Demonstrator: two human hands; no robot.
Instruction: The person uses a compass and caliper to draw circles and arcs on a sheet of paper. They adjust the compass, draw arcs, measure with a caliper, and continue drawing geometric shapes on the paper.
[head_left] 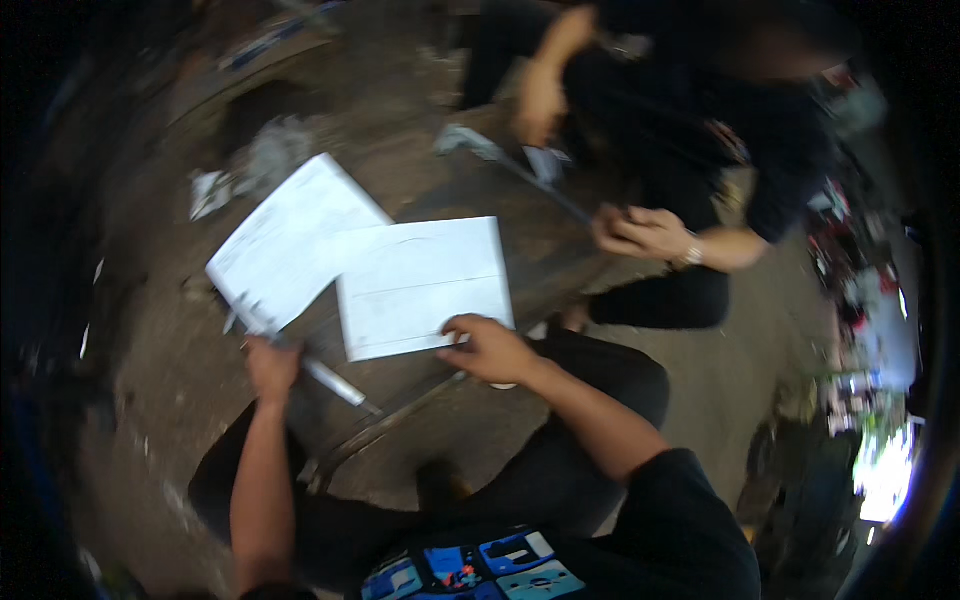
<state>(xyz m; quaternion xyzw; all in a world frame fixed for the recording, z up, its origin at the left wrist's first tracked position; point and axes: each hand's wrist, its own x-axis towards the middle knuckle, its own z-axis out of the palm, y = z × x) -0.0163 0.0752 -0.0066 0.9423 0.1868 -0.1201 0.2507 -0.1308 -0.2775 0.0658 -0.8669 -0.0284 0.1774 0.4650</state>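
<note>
Apparently wrapped in left hand: thin metal caliper, probably light, stiff, best held mid-bar.
At fingertips of half-curled right hand, hold unclear: paper, likely limp, best taken by edges.

Crumpled translucent plastic lies upper left; a bright patch glares right.

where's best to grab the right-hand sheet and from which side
Probably by the right edge of the right-hand sheet, coming from the right with the right hand: it lies flat and that edge looks free, whereas its upper left overlaps the other sheet.
</note>
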